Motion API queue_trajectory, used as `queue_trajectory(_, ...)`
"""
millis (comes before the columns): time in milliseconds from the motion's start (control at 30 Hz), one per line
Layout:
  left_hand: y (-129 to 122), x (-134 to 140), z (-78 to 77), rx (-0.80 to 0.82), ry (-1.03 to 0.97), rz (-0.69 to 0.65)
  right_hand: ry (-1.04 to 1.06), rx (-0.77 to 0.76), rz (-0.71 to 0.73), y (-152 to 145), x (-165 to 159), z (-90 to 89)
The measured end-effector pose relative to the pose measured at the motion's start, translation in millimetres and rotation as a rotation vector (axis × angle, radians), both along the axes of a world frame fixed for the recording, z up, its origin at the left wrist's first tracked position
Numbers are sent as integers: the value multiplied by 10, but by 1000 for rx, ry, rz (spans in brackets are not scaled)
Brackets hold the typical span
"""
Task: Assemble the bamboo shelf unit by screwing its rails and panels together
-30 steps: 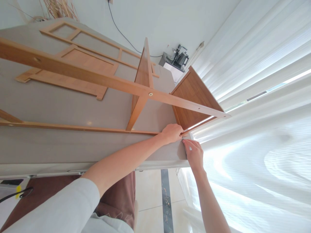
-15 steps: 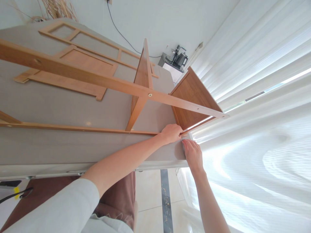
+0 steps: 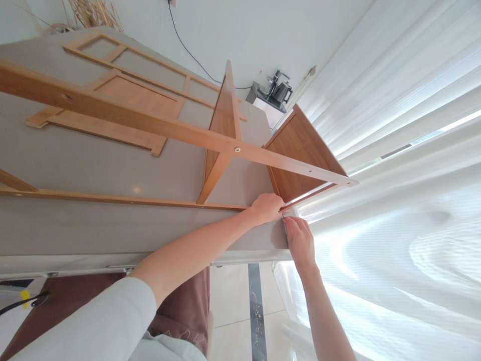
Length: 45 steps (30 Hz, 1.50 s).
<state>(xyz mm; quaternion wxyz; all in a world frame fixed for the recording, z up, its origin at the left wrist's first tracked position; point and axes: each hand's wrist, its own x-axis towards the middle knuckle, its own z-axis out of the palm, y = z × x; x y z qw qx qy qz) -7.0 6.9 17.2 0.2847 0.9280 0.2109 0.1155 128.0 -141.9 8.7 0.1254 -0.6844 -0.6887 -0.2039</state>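
A wooden shelf frame [image 3: 180, 129] rests on its side on the grey table, its two long rails joined by upright shelf panels. My left hand [image 3: 267, 207] is closed around the right end of the lower rail [image 3: 124, 199], where it meets the end panel [image 3: 302, 158]. Just right of it and slightly lower, my right hand [image 3: 301, 243] pinches a thin metal piece [image 3: 283, 216] that points at the rail's end. Most of that piece is hidden by my fingers. A middle panel [image 3: 224, 113] stands between the rails; screw heads or holes show along the upper rail.
On the grey table [image 3: 112, 225] behind the frame lie a flat wooden panel [image 3: 131, 95] and a ladder-like wooden frame [image 3: 150, 59]. A black kettle [image 3: 281, 93] stands on a small cabinet beyond. White curtains [image 3: 391, 225] hang close on the right.
The view shifts very slightly. Both hands stay at the same rail end, with the right fingers still pinching the thin metal piece.
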Motion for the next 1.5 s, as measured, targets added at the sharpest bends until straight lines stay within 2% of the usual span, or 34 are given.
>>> queue_trajectory(700, -2, -20, 31, -16, 1, 2, -85, 18, -18, -20, 8, -28)
queue_trajectory(1167, 3, -3, 8, -5, -4, 0, -21, 38, -7, 47, 14, -3)
queue_trajectory(1500, 10, -1, 1, -32, -25, 3, 46, 26, 7, 29, 147, -107)
